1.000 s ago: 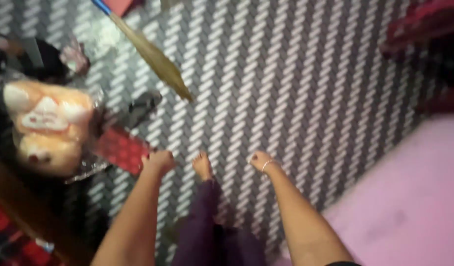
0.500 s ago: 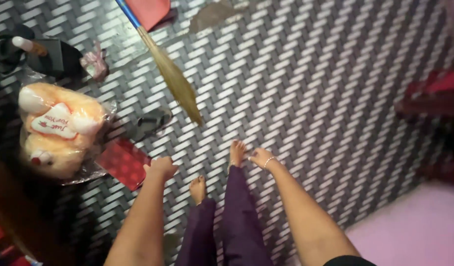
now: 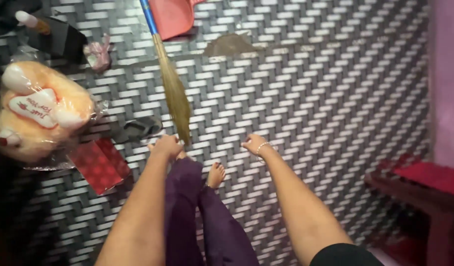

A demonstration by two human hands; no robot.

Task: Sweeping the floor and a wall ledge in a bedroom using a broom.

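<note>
Grey-and-white woven-pattern floor [image 3: 306, 88], both bare hands lowered over it, nothing held.

Left hand [image 3: 165, 146], centre-left of the frame, has its fingers curled loosely inward and grips nothing; it hangs just below the bristle tip of the straw broom [image 3: 175, 96], whether touching cannot be told. Broom lies on the floor, blue handle toward the top edge beside a red dustpan [image 3: 173, 17]. Right hand [image 3: 255, 144], at centre with a bangle at the wrist, is empty, fingers bent loosely. Wrapped orange plush toy [image 3: 37, 111] lies at the left edge; a red patterned packet [image 3: 99, 165] lies below it.
</note>
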